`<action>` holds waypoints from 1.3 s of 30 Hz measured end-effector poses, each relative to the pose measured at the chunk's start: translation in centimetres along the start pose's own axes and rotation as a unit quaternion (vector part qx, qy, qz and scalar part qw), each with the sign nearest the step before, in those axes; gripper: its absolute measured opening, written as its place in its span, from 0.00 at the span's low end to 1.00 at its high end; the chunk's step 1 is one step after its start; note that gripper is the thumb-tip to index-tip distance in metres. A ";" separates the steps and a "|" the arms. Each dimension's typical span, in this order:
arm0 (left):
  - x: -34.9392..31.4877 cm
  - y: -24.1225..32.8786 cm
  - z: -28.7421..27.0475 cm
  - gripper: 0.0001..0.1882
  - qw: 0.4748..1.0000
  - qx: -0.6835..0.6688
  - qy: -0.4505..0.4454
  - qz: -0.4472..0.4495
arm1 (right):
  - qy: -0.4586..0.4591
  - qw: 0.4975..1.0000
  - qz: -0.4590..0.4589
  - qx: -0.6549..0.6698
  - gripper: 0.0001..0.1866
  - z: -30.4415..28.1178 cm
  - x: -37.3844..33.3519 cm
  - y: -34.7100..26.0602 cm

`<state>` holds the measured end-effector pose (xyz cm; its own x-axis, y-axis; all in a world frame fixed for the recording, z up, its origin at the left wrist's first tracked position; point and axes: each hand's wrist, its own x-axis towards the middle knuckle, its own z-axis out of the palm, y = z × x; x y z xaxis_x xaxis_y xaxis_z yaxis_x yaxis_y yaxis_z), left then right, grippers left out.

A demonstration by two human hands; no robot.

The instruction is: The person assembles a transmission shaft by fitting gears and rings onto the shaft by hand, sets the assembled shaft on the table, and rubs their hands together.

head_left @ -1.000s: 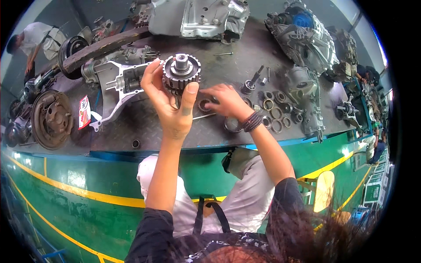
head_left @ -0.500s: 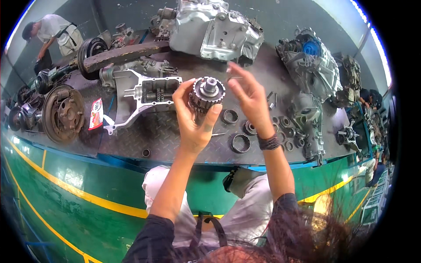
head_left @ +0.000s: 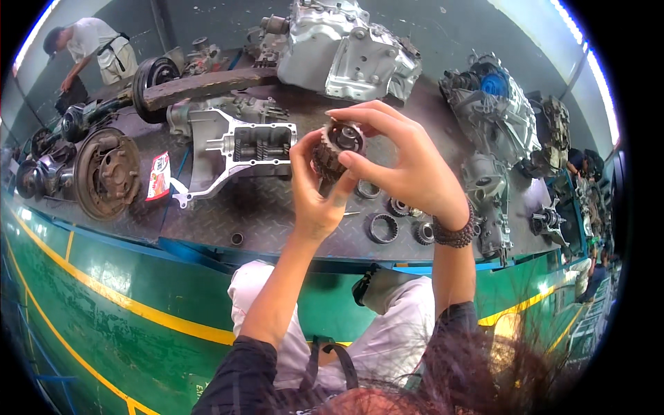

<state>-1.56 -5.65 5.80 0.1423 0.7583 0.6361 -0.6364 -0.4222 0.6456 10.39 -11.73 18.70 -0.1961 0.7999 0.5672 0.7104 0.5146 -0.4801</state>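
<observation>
A toothed metal gear assembly with a round hollow in its top is held up over the bench. My left hand closes round its left and near sides, thumb toward the right. From above and the right, my right hand grips its upper rim, fingertips on the far edge and thumb on the near edge. My fingers hide part of the rim. Below and to the right, an internally toothed ring lies on the bench among several small gears and rings, partly covered by my right wrist.
The opened gearbox housing lies left of my hands, beside a red-and-white packet. A large silver gear case stands behind. A rusty brake drum is at left, another transmission case at right. A person bends over at far left.
My right hand has come down from the right and taken hold of the gear assembly's top. The assembly is tilted a little and its central shaft end is less exposed.
</observation>
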 end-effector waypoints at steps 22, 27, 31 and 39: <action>0.2 0.1 -0.5 0.39 1.000 -0.008 0.000 -0.021 | -0.028 0.988 0.033 0.147 0.27 1.0 -0.1 2.1; 0.2 0.0 -0.3 0.37 1.000 -0.007 0.006 -0.006 | -0.013 0.983 0.044 0.176 0.26 1.3 -0.4 2.1; 0.3 0.3 -0.5 0.37 0.999 -0.022 0.006 -0.038 | 0.013 0.989 0.054 0.137 0.24 1.7 -0.5 2.0; 0.3 0.2 -0.4 0.36 0.998 -0.047 0.010 -0.030 | 0.078 0.991 0.015 0.109 0.25 2.4 -0.7 2.4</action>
<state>-1.90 -5.30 5.95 0.1672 0.7908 0.5888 -0.6955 -0.3286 0.6389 10.64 -10.32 15.49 -0.0579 0.7667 0.6394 0.5477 0.5599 -0.6217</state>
